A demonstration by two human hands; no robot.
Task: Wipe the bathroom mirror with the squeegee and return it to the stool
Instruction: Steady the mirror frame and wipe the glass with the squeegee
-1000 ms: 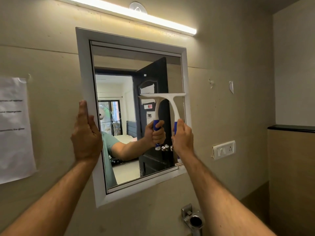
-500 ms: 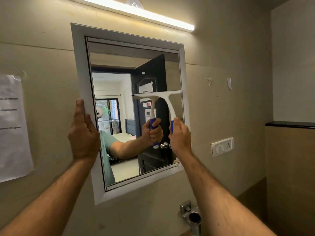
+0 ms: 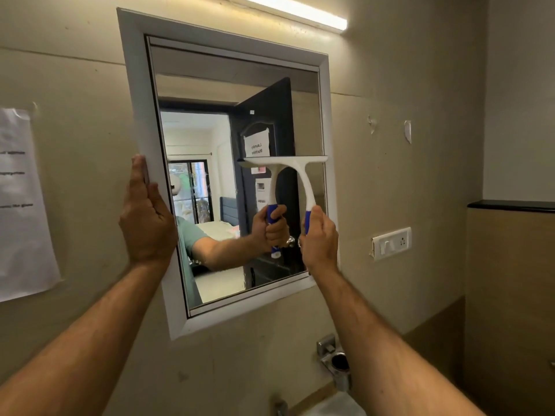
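Observation:
A white-framed mirror [image 3: 312,121] hangs on the beige wall. The squeegee [image 3: 303,172] is white with a blue grip; its blade lies flat against the glass at the right side, about mid-height. My right hand [image 3: 319,240] is shut around the blue handle, below the blade. My left hand [image 3: 147,217] presses flat, fingers together and pointing up, against the mirror's left frame. The glass reflects my arm, the squeegee and a dark open door. No stool is in view.
A paper sheet [image 3: 21,205] is taped to the wall at the left. A switch and socket plate [image 3: 390,243] sits right of the mirror. A metal holder [image 3: 335,358] and a tap [image 3: 280,408] lie below. A dark ledge [image 3: 510,205] juts out at right.
The squeegee blade and my right hand have slid slightly downward on the glass. My left hand has stayed on the frame. The view has tilted down a little.

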